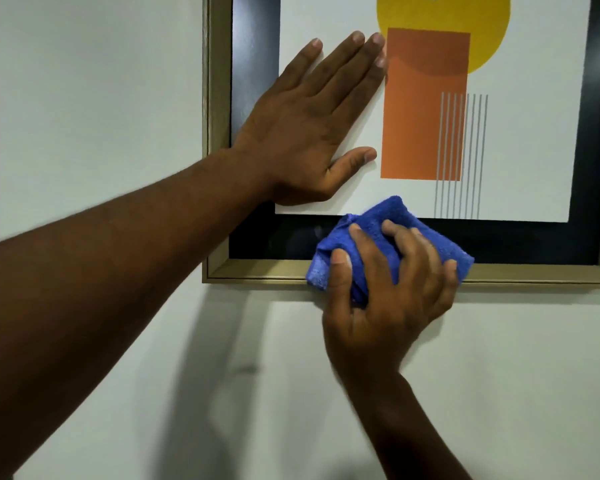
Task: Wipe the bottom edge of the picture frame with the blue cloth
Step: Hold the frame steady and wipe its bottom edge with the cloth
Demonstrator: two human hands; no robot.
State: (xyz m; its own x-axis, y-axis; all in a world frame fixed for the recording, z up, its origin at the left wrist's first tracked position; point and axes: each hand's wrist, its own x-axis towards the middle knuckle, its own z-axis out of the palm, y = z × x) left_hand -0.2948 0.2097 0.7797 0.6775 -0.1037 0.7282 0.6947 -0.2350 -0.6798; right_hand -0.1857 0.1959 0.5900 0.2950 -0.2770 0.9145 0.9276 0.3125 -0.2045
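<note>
Item one: the picture frame (219,133), gilt moulding with a black inner border around a print of a yellow disc, an orange block and thin grey lines. It hangs on a pale wall (84,98) and fills the upper right of the picture; we see its left side and its bottom edge (257,271), which runs across the middle.

Item two: our left hand (312,126), upper centre. It is released, fingers spread and pressed flat on the print near the lower left corner, holding nothing. We judge it is there to brace the frame so it does not swing or shift under the wiping.

Item three: the blue cloth (388,216), bunched into a pad just right of centre. It lies against the black border and gilt moulding of the bottom edge and laps over the lower lip. Bunching gives a thick pad that fits into the step of the moulding.

Item four: our right hand (388,299), lower centre, coming up from below. It is clenched around the cloth, fingers over the front and thumb at the left, pressing it to the edge.

Status, as we judge it: wiping under way, with bare moulding on both sides of the cloth. We cannot tell which stretch is already done.
</note>
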